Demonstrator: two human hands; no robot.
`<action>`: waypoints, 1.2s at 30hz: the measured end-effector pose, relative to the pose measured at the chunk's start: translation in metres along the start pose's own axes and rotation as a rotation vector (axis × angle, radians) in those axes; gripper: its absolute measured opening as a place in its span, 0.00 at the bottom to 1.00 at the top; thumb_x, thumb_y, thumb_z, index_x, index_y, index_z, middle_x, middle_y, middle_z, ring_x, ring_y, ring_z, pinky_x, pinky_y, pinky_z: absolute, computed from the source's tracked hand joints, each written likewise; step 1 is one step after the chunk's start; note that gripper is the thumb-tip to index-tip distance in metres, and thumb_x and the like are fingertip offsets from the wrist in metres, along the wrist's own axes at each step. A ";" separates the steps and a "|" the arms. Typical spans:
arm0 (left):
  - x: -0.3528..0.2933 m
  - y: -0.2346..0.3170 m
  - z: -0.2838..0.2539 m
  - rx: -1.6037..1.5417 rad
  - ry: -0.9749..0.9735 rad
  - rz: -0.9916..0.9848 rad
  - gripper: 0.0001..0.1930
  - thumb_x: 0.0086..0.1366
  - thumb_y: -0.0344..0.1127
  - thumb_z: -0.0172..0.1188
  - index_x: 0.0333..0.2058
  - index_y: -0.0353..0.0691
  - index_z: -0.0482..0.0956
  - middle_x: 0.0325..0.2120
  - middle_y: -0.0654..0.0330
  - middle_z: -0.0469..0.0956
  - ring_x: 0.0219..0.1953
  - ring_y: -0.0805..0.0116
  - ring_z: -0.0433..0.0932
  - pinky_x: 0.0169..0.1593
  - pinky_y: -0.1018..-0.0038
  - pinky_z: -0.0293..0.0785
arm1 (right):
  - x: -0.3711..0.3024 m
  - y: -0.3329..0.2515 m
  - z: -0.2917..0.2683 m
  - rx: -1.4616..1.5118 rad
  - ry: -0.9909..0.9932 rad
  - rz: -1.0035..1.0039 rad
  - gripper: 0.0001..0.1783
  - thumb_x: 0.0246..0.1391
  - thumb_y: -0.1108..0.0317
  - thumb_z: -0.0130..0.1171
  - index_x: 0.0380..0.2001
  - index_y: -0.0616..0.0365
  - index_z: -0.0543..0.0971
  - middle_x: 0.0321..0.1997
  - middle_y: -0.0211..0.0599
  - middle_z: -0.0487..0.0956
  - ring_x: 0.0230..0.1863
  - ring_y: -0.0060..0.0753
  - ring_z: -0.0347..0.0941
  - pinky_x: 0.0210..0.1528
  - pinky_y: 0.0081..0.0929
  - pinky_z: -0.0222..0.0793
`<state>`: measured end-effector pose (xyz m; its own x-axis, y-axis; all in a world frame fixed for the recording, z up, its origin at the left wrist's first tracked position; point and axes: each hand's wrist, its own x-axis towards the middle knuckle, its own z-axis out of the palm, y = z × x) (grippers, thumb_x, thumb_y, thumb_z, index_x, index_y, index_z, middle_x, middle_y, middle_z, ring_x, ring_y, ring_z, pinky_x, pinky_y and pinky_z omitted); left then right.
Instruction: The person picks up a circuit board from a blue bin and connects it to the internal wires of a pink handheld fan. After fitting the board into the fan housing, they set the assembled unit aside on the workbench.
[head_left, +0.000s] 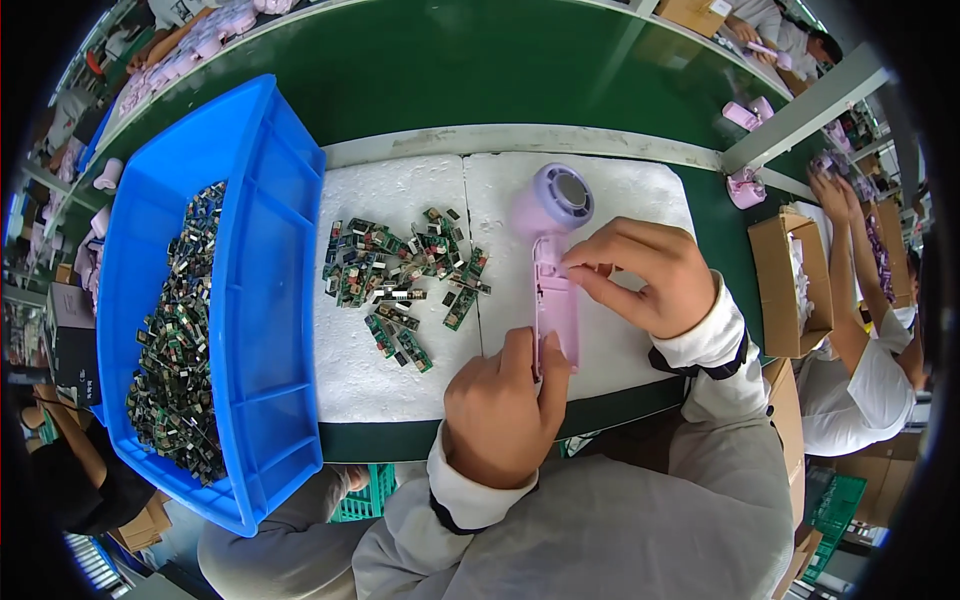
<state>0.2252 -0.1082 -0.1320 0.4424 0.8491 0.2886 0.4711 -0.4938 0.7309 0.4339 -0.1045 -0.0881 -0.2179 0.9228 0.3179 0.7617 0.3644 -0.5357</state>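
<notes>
Head view: left hand grips pink casing; cannot tell whether right hand, touching it, holds anything.

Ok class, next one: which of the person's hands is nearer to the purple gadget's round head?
The right hand: it is at the upper part of the handle, just below the round head. The left hand holds the handle's lower end, farther away.

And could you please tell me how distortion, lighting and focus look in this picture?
Head view: fisheye distortion bows the pale rail, and the corners go black; head view: faint pale reflections on the green panel; head view: left hand and right hand look reasonably sharp.
</notes>
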 end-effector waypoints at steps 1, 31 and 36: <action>-0.001 -0.001 -0.006 -0.078 -0.076 -0.059 0.08 0.65 0.34 0.63 0.33 0.39 0.74 0.15 0.56 0.73 0.15 0.55 0.73 0.22 0.62 0.67 | -0.001 0.000 0.000 0.000 0.010 0.009 0.11 0.49 0.80 0.66 0.38 0.61 0.84 0.37 0.40 0.83 0.34 0.37 0.81 0.33 0.30 0.76; 0.034 0.012 -0.002 0.565 -0.073 0.306 0.10 0.59 0.35 0.65 0.26 0.42 0.72 0.16 0.59 0.75 0.19 0.58 0.77 0.25 0.67 0.72 | -0.001 0.017 0.010 0.169 -0.216 -0.017 0.11 0.53 0.72 0.62 0.41 0.54 0.85 0.22 0.36 0.80 0.22 0.37 0.77 0.27 0.29 0.72; 0.030 -0.007 -0.008 0.281 -0.085 0.207 0.07 0.63 0.33 0.63 0.30 0.39 0.74 0.18 0.58 0.74 0.18 0.59 0.75 0.26 0.67 0.70 | -0.001 0.016 0.012 0.234 -0.245 0.054 0.08 0.54 0.70 0.62 0.38 0.54 0.85 0.20 0.34 0.79 0.19 0.34 0.75 0.25 0.27 0.70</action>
<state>0.2288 -0.0780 -0.1230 0.6068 0.7130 0.3513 0.5513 -0.6959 0.4601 0.4392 -0.0980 -0.1069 -0.3430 0.9338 0.1017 0.6220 0.3069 -0.7204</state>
